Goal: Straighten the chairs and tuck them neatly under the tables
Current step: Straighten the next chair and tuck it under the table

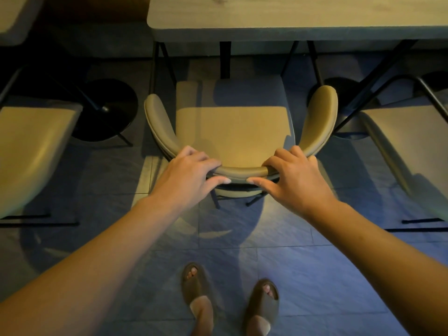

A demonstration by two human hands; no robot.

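Observation:
A tan padded chair (232,127) with a curved backrest stands in front of me, facing the long wooden table (291,18). The seat's front edge lies just under the table's near edge, and most of the seat sits out in the open. My left hand (189,175) grips the backrest's top rail left of centre. My right hand (293,178) grips the same rail right of centre. Fingers of both hands curl over the rail, thumbs on the outer side.
A second tan chair (34,146) stands at the left and a third (407,146) at the right, both pulled out from the tables. A round black table base (106,110) sits on the tiled floor at left. My sandalled feet (230,294) stand behind the chair.

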